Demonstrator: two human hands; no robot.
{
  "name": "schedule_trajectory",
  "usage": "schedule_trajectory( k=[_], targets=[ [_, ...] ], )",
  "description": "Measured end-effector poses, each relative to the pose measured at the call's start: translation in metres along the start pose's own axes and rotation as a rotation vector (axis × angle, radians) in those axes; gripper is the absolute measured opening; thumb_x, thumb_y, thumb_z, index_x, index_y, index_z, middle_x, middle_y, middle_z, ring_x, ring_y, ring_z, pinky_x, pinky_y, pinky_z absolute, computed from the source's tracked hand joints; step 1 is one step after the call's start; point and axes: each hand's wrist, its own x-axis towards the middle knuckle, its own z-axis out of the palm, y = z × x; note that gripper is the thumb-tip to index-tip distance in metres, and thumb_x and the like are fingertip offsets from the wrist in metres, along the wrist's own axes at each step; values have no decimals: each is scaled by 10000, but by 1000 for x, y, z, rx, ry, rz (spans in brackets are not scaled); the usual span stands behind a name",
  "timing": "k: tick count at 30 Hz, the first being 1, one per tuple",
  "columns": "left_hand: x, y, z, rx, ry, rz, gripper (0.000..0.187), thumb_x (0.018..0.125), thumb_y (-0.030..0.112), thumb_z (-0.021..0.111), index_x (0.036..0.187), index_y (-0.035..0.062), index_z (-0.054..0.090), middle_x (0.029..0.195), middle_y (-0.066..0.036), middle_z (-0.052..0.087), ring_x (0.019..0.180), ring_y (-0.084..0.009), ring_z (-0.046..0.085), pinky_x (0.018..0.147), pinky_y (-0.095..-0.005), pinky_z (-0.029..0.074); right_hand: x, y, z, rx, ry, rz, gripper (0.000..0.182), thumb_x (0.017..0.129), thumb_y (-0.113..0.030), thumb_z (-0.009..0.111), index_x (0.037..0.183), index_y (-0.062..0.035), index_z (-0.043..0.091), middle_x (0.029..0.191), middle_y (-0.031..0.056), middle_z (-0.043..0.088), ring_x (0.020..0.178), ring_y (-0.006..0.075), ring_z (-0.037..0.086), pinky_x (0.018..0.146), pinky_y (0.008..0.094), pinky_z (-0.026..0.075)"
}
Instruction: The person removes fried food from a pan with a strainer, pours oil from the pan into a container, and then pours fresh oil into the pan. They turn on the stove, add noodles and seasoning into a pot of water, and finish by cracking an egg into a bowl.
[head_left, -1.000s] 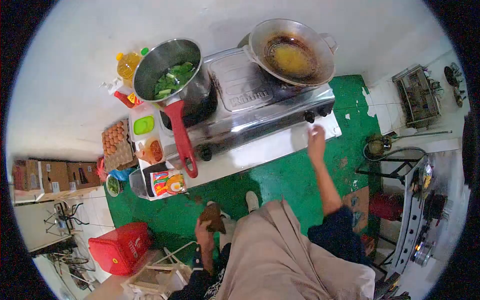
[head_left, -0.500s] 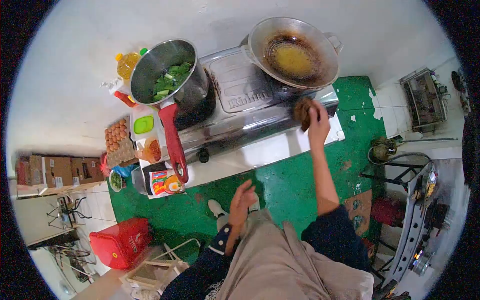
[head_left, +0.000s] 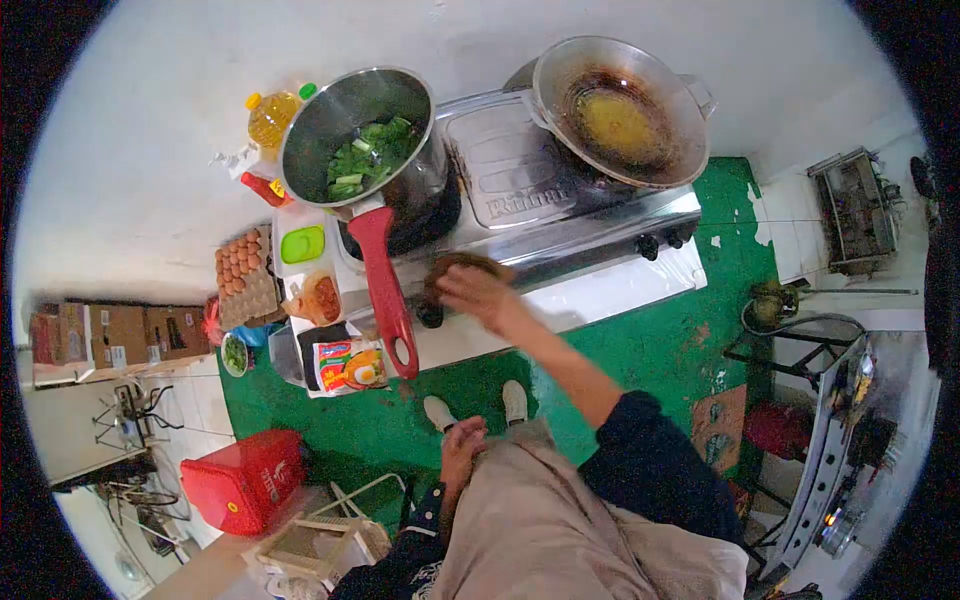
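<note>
My right hand point(head_left: 482, 300) presses a brown cloth point(head_left: 468, 264) against the front panel of the silver gas stove point(head_left: 590, 232), by the left knob point(head_left: 430, 314). The hand partly covers the cloth. My left hand point(head_left: 462, 446) hangs near my thigh, its fingers loosely stretched and holding nothing. On the left burner stands a steel pot point(head_left: 440, 170) with chopped green leaves point(head_left: 370, 158) inside and a red handle point(head_left: 384, 280) jutting towards me. A wide wok point(head_left: 675, 150) with yellowish oil point(head_left: 618, 122) sits on the right burner.
Left of the stove are an oil bottle point(head_left: 270, 120), a red sauce bottle point(head_left: 262, 187), a green container point(head_left: 303, 244), a noodle packet point(head_left: 348, 366) and an egg tray point(head_left: 245, 285). A red box point(head_left: 240, 485) and a small wooden stool point(head_left: 315, 545) stand on the floor.
My right hand has swept left along the stove front with the cloth, from the right knobs to the left one. My left hand has dropped towards my thigh. The view has shifted slightly.
</note>
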Motion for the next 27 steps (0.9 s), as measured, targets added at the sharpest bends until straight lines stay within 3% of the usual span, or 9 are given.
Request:
schedule_trajectory(
  k=[4,6,9,11,13,17,20,23,27],
  targets=[
    [-7,-9,-20,-67,48,-4,325,874,193,566,1169,70,504,1156,-66,546,1066,-181,519,823,-330,463,-9,67,-62,174,277,637,172,827,-70,505,938,-27,629,988,95,635,921,222,595,806,348,456],
    [-12,-14,-36,-90,77,-2,310,875,180,567,1163,84,506,1144,-63,563,1066,-193,532,843,-351,462,-11,64,-70,-654,562,462,181,799,-58,491,917,-46,628,935,157,620,839,331,583,747,388,467],
    [-21,-15,-49,-65,135,-54,315,871,194,578,1161,92,510,1134,-61,571,1065,-191,535,853,-359,459,27,37,-24,-249,579,522,237,760,0,518,966,-33,631,938,141,620,903,330,574,824,400,456],
    [-25,-6,-49,-88,120,-42,306,871,164,563,1160,83,507,1111,-63,574,1035,-184,544,813,-316,459,47,-1,32,441,565,829,172,828,-62,506,952,-28,621,915,132,613,917,298,577,831,395,454],
    [-24,-6,-49,-108,80,-2,306,869,154,559,1161,79,505,1105,-67,577,1022,-181,547,798,-297,455,35,-39,87,1042,637,739,213,870,-163,500,1008,-39,606,1048,131,600,992,281,560,883,406,434],
    [-16,-27,-63,-137,41,42,324,869,183,564,1170,78,502,1132,-77,575,1028,-185,547,816,-309,443,-47,-44,44,106,213,331,334,944,-267,366,1089,-62,586,1205,100,546,1119,268,493,1009,389,333],
    [-23,-23,-63,-91,96,-51,336,867,200,570,1173,80,504,1140,-76,577,1023,-183,551,825,-313,440,-114,-15,-44,-36,103,950,325,871,-156,407,1132,-69,580,1162,129,573,1043,290,527,901,417,394],
    [-29,-22,-66,-43,137,-104,331,864,205,575,1166,83,514,1123,-69,587,1020,-178,554,827,-315,440,-170,39,-66,-506,417,1058,368,768,9,459,1106,-63,585,1132,135,573,993,330,521,872,415,402],
    [-37,-10,-68,-20,160,-79,309,861,198,579,1145,86,531,1092,-59,602,1010,-168,557,820,-316,441,-132,19,-1,-443,311,1002,405,773,-39,450,1168,-38,537,1173,187,533,1078,375,464,932,457,346]
  ],
)
